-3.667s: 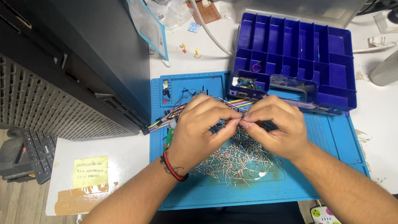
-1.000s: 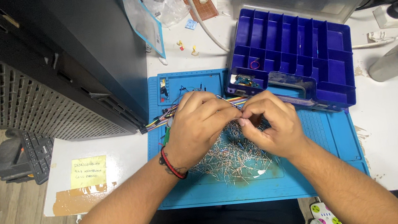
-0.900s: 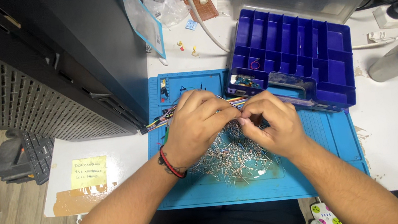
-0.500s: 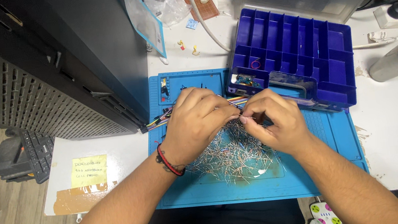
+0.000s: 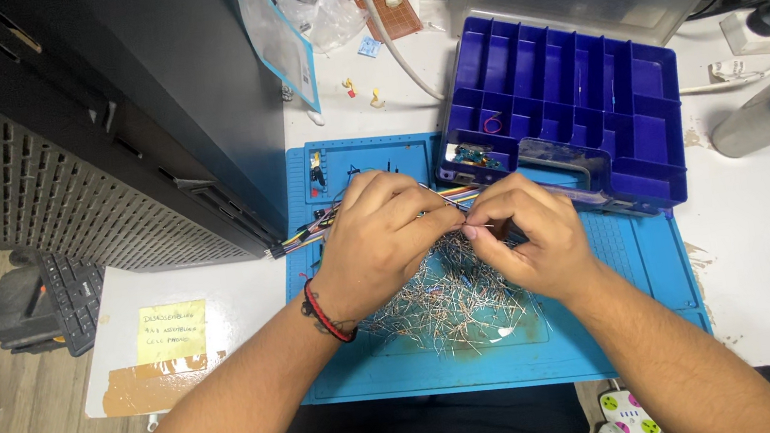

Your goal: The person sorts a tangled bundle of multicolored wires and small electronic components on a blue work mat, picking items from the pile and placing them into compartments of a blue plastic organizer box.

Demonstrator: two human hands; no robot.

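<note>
My left hand (image 5: pixel 386 242) and my right hand (image 5: pixel 526 234) meet fingertip to fingertip over a heap of small wire-legged components (image 5: pixel 449 299) lying on a blue work mat (image 5: pixel 614 330). Both pinch a small thin piece between them; it is too small to tell apart from the heap. A bundle of coloured jumper wires (image 5: pixel 309 236) runs under my left hand toward the left. A red and black band sits on my left wrist.
A dark blue compartment box (image 5: pixel 585 94) with its clear lid open stands behind the mat at the right. A black cabinet (image 5: pixel 98 115) fills the left. A metal cylinder (image 5: pixel 769 112) lies at far right, a yellow note (image 5: pixel 171 332) at left, and a plastic bag (image 5: pixel 279 34) behind.
The hands have stayed over the heap, fingers working slightly; my right hand has shifted a little to the right and down. Nothing else has moved.
</note>
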